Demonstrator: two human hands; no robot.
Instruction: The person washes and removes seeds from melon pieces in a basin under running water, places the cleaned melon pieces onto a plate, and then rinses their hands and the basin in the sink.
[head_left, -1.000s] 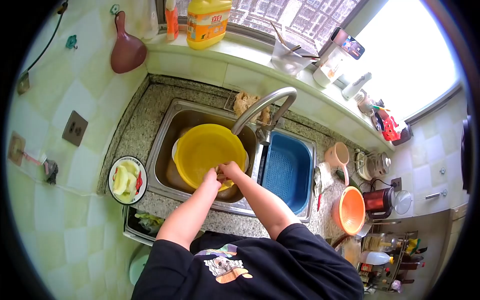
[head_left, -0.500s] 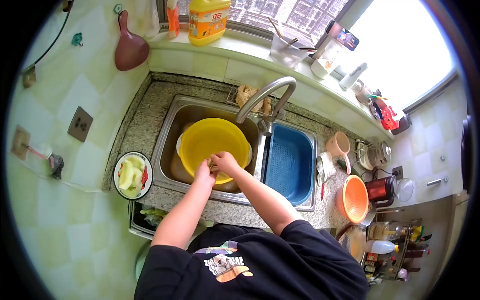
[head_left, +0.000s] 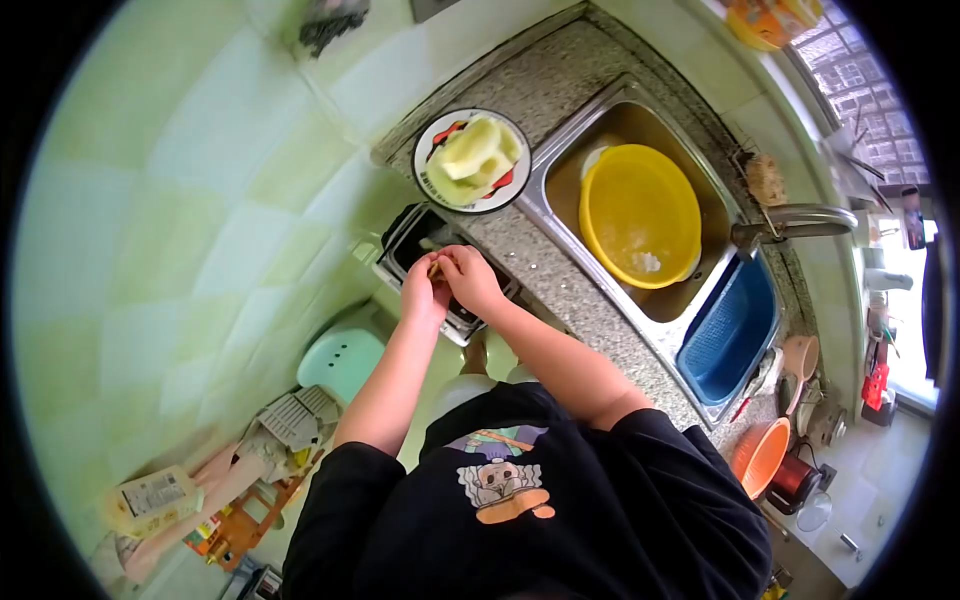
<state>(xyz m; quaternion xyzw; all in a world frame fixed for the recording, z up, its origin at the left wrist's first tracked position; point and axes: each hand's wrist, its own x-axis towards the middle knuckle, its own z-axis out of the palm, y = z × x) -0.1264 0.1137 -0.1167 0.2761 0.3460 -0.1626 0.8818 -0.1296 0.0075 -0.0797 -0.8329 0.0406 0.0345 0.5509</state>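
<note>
My left hand (head_left: 424,292) and my right hand (head_left: 473,281) are together, fingertips closed around a small yellowish-brown piece (head_left: 436,270). Its kind is too small to make out. Both hands are above a bin (head_left: 402,240) with a dark lining at the counter's front edge. Some pale scraps show inside it, partly hidden by my fingers. Close by on the counter, a patterned plate (head_left: 433,184) carries peeled pale-green pieces (head_left: 480,160). To the right, a yellow basin (head_left: 640,205) sits in the steel sink (head_left: 560,195), with a small whitish patch at its bottom.
A blue basket (head_left: 725,325) fills the second sink bowl below the faucet (head_left: 800,215). An orange basin (head_left: 762,455) and a pink dipper (head_left: 800,355) stand farther along the counter. On the floor side are a mint-green stool (head_left: 345,358) and a jug (head_left: 150,503).
My hands have moved left from over the yellow basin to above the bin, still pinched together. The view has turned toward the left wall and floor.
</note>
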